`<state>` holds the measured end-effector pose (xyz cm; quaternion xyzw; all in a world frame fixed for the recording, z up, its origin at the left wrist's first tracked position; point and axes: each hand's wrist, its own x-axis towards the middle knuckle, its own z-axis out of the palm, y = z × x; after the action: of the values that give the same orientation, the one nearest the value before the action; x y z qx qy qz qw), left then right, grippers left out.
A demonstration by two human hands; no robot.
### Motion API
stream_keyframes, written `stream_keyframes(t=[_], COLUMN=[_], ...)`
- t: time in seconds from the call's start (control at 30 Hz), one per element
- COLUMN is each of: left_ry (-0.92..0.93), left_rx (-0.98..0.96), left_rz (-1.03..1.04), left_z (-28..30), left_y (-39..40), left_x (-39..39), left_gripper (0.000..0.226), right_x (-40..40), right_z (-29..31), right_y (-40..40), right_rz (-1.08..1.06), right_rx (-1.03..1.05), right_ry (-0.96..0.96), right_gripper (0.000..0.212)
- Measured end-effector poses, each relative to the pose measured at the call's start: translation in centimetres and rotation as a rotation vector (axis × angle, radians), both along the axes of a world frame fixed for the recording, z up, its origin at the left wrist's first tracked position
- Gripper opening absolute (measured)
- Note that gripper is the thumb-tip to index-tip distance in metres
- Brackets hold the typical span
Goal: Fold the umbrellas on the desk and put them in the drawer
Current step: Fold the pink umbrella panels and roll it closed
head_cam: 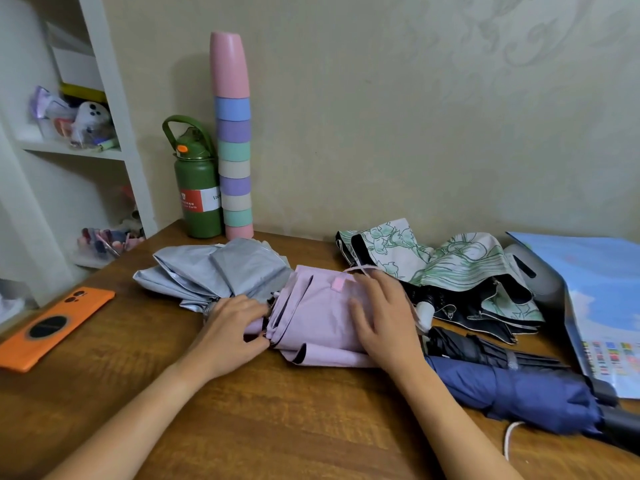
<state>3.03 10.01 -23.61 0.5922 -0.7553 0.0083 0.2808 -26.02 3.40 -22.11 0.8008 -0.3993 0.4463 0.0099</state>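
Note:
A pink umbrella [313, 313] lies loosely folded in the middle of the wooden desk [277, 410]. My left hand [232, 330] grips its left end, fingers curled round the fabric and rib tips. My right hand [384, 320] presses flat on its right part, fingers spread, near the pink strap tab. A silver-grey umbrella [214, 271] lies crumpled behind my left hand. A white umbrella with green flower print and black lining [460, 271] lies at the back right. A black umbrella [478, 348] and a folded navy umbrella [519, 393] lie to the right.
An orange phone [55, 327] lies at the desk's left edge. A green bottle [197, 188] and a tall stack of pastel cups [233, 150] stand against the wall. A blue printed sheet [602, 306] lies at far right. White shelves [114, 133] stand left.

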Motion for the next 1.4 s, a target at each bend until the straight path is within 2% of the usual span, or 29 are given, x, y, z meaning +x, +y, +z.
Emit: stream_keyframes(t=[0.07, 0.13, 0.2, 0.27, 0.33, 0.4, 0.47, 0.57, 0.63, 0.7, 0.73, 0.77, 0.87, 0.9, 0.97, 1.2, 1.27, 1.33, 1.4], left_ry=[-0.016, -0.001, 0.008, 0.012, 0.022, 0.029, 0.021, 0.003, -0.006, -0.007, -0.008, -0.01, -0.02, -0.016, -0.015, 0.001, 0.006, 0.018, 0.043], left_rx=[-0.015, -0.004, 0.032, 0.027, -0.007, -0.029, -0.028, -0.02, -0.007, -0.009, -0.016, -0.021, -0.039, -0.042, -0.066, -0.299, -0.358, -0.372, -0.349], left_rz=[0.021, 0.047, 0.064, 0.059, 0.046, 0.057, 0.068, 0.082, 0.094, 0.101, 0.099, 0.096, 0.093, 0.094, 0.083, 0.0, -0.03, -0.055, -0.076], left_z=[-0.3, -0.7, -0.9, -1.2, -1.4, -1.6, -1.7, -1.8, -1.8, -1.8, -1.8, -1.8, -1.9, -1.9, -1.8, -0.5, -0.1, 0.1, 0.3], left_y=[-0.3, -0.6, -0.9, -1.3, -1.5, -1.7, -1.8, -1.8, -1.7, -1.7, -1.7, -1.7, -1.7, -1.7, -1.6, -0.7, -0.3, -0.1, -0.1], left_x=[-0.2, -0.4, -0.4, -0.4, -0.2, -0.2, -0.2, -0.3, -0.4, -0.4, -0.4, -0.5, -0.5, -0.5, -0.6, -1.2, -1.6, -1.7, -1.4], left_gripper=[0.022, 0.016, 0.027, 0.032, 0.027, 0.022, 0.021, 0.026, 0.028, 0.028, 0.027, 0.026, 0.029, 0.031, 0.033, 0.035, 0.032, 0.032, 0.034], right_x=[0.2, 0.1, -0.3, -0.6, -0.3, 0.0, 0.1, -0.2, -0.4, -0.5, -0.6, -0.6, -0.8, -0.9, -0.9, -0.2, 0.4, 0.9, 1.1], right_z=[0.0, 0.5, 1.0, 1.6, 2.4, 2.6, 2.6, 2.7, 2.7, 2.1, 1.4, 0.7, -0.3, -0.3, 0.0, 1.3, 1.8, 2.2, 2.2], right_y=[-0.5, -0.1, 0.7, 1.6, 2.5, 3.1, 3.5, 2.6, 1.6, 0.7, 0.3, 0.0, -0.6, -0.7, -0.6, 0.4, 0.8, 1.1, 1.1], right_rz=[-0.133, -0.105, 0.054, 0.243, 0.431, 0.516, 0.48, 0.224, 0.021, 0.002, 0.038, 0.074, 0.116, 0.123, 0.141, 0.073, 0.003, -0.049, -0.058], right_rx=[0.006, 0.148, 0.252, 0.38, 0.616, 0.773, 0.704, 0.312, 0.128, 0.109, 0.138, 0.193, 0.431, 0.478, 0.519, 0.42, 0.346, 0.227, 0.192], right_ry=[-0.075, -0.217, -0.329, -0.362, -0.405, -0.398, -0.388, -0.425, -0.332, -0.171, -0.053, 0.089, 0.413, 0.454, 0.472, 0.585, 0.63, 0.666, 0.659], right_gripper=[0.04, 0.049, 0.052, 0.062, 0.077, 0.084, 0.083, 0.057, 0.03, 0.011, 0.013, 0.027, 0.092, 0.106, 0.111, 0.095, 0.077, 0.049, 0.035])
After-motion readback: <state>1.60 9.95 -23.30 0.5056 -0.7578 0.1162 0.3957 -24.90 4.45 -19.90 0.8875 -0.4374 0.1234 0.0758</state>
